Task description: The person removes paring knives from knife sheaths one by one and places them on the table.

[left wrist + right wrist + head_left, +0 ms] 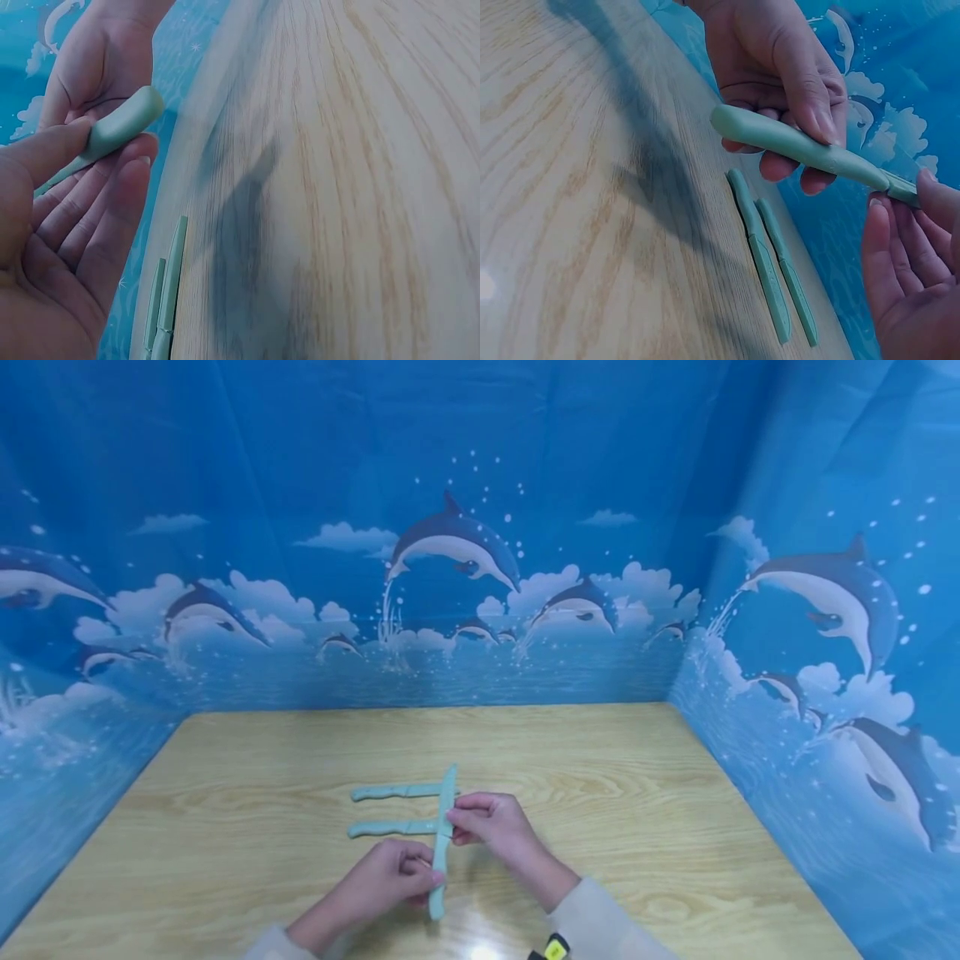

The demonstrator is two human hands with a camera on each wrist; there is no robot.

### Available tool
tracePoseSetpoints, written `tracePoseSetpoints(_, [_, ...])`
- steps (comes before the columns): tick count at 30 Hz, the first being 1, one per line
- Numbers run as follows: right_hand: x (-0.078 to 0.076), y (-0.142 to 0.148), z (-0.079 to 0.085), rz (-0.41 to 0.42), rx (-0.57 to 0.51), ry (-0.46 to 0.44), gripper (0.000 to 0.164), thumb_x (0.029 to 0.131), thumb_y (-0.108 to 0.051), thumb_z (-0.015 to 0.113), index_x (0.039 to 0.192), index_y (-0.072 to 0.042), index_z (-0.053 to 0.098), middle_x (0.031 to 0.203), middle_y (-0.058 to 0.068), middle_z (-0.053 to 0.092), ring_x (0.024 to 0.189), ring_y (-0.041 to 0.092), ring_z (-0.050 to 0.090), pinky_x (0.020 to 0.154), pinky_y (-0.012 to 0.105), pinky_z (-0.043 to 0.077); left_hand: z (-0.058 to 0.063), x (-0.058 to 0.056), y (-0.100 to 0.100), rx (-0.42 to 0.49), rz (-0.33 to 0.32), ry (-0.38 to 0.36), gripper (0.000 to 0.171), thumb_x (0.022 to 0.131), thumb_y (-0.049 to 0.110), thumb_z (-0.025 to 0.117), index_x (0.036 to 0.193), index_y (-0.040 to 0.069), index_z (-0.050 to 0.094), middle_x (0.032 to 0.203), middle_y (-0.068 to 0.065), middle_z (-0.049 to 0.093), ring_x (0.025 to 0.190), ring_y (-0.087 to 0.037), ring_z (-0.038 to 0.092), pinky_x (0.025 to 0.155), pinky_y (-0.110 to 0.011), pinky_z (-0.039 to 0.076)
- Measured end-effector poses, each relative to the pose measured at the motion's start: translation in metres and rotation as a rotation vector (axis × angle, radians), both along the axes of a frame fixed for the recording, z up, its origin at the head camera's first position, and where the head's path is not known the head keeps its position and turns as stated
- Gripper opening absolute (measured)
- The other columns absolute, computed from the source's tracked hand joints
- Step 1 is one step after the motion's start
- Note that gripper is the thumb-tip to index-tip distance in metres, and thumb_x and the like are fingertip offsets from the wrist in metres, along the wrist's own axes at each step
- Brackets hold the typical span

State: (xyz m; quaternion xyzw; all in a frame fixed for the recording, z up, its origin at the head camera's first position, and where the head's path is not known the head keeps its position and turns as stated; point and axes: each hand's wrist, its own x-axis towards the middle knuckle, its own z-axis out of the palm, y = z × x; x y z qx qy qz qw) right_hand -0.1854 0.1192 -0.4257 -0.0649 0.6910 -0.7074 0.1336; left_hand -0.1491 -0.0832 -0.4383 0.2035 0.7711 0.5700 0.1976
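A blue dolphin-print backdrop stands along the far, left and right edges of the wood-grain counter. Wood grain spreads widely right of the hands to the right edge, behind them to the far edge, and left towards the left edge. Pale sleeves come in from the near side. Both hands are drawn narrow, close to each other, on one pale green knife: the left hand pinches its handle between thumb and fingers, and the right hand pinches it near the blade's base. This held knife is raised over the middle of the counter's nearer part, tip pointing away. Two similar knives lie side by side, apart, handles left, blades running behind it. A small black-and-yellow item shows beside the right sleeve.
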Motion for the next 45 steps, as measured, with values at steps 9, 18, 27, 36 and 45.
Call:
tracePoseSetpoints(9, [0.000, -0.003, 0.001, 0.009, 0.014, -0.007, 0.027, 0.088, -0.010, 0.070, 0.109, 0.006, 0.065, 0.093, 0.015, 0.072, 0.071, 0.015, 0.068, 0.073, 0.032, 0.060, 0.002, 0.001, 0.002, -0.007, 0.011, -0.011, 0.019, 0.091, 0.018, 0.068, 0.097, 0.000, 0.067, 0.079, -0.008, 0.072, 0.068, -0.016, 0.067, 0.065, -0.025, 0.059])
tracePoseSetpoints(18, [0.002, -0.003, 0.002, 0.045, 0.021, -0.014, 0.023, 0.087, -0.010, 0.072, 0.105, 0.004, 0.066, 0.090, 0.013, 0.073, 0.073, 0.016, 0.069, 0.073, 0.033, 0.060, 0.004, 0.002, 0.005, 0.010, 0.028, -0.032, 0.019, 0.093, 0.020, 0.065, 0.091, 0.001, 0.067, 0.075, -0.009, 0.070, 0.064, -0.014, 0.063, 0.063, -0.026, 0.058])
tracePoseSetpoints(27, [0.002, -0.004, 0.001, 0.048, 0.023, -0.011, 0.022, 0.087, -0.009, 0.072, 0.103, 0.005, 0.067, 0.089, 0.014, 0.073, 0.071, 0.016, 0.068, 0.072, 0.032, 0.060, 0.002, 0.001, 0.007, 0.002, 0.031, -0.031, 0.016, 0.091, 0.017, 0.067, 0.090, 0.002, 0.068, 0.073, -0.008, 0.069, 0.062, -0.013, 0.063, 0.061, -0.026, 0.058])
tracePoseSetpoints(36, [-0.002, -0.001, 0.006, 0.031, 0.058, 0.009, 0.021, 0.088, -0.010, 0.071, 0.103, 0.003, 0.068, 0.089, 0.012, 0.073, 0.071, 0.015, 0.068, 0.072, 0.032, 0.060, 0.006, -0.004, 0.011, 0.002, 0.014, -0.031, 0.014, 0.092, 0.014, 0.065, 0.090, 0.001, 0.068, 0.074, -0.008, 0.070, 0.062, -0.013, 0.063, 0.060, -0.025, 0.058])
tracePoseSetpoints(45, [-0.002, -0.002, 0.000, 0.025, 0.046, 0.007, 0.022, 0.088, -0.010, 0.071, 0.103, 0.005, 0.066, 0.089, 0.013, 0.073, 0.071, 0.015, 0.068, 0.072, 0.031, 0.060, 0.008, -0.002, 0.011, 0.007, 0.013, -0.038, 0.012, 0.092, 0.011, 0.065, 0.091, -0.001, 0.067, 0.075, -0.008, 0.070, 0.062, -0.012, 0.064, 0.060, -0.025, 0.058])
